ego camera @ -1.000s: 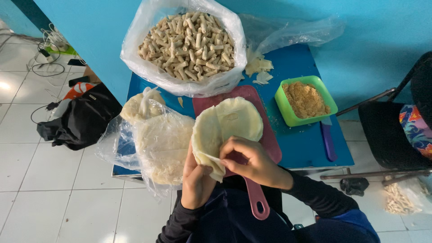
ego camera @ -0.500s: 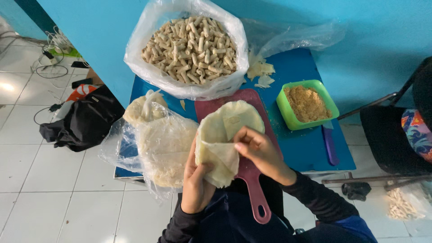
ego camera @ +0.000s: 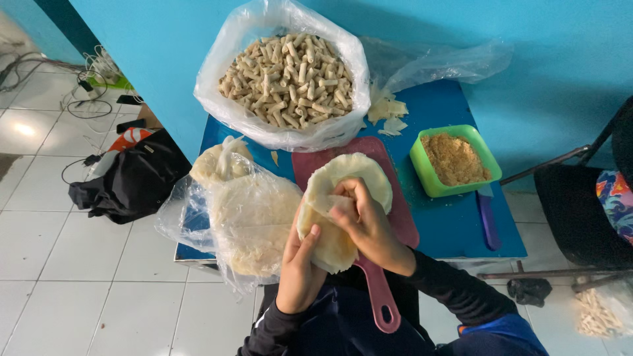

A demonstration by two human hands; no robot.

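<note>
Holding a pale round wrapper [ego camera: 339,217], both hands meet over the near end of the red cutting board [ego camera: 402,217]. The wrapper is thin and soft, and its near part folds down over the left hand [ego camera: 300,267]. That hand is closed on the wrapper's near edge, with the thumb on top. The right hand [ego camera: 362,221] is closed on the wrapper's middle, fingers curled in and pinching it. The far part of the wrapper rests on the cutting board.

The cutting board lies on a blue tabletop [ego camera: 455,227], and its handle with a hole pokes out toward the person's dark sleeves. Just left of the cutting board sits a clear bag of flat pale wrappers [ego camera: 254,221], touching the left hand's side. Behind that bag is a smaller bag [ego camera: 214,161] with more of the same. At the far end of the cutting board stands a big clear bag full of little rolled sticks [ego camera: 287,72]. Right of the cutting board is a green tub of brown crumbs [ego camera: 453,158], and just beside the tub lies a knife with a purple handle [ego camera: 488,217]. A few pale scraps [ego camera: 389,112] lie past the far right corner of the cutting board. Well left of the cutting board, down on the white tile floor, is a black bag [ego camera: 132,181]
</note>
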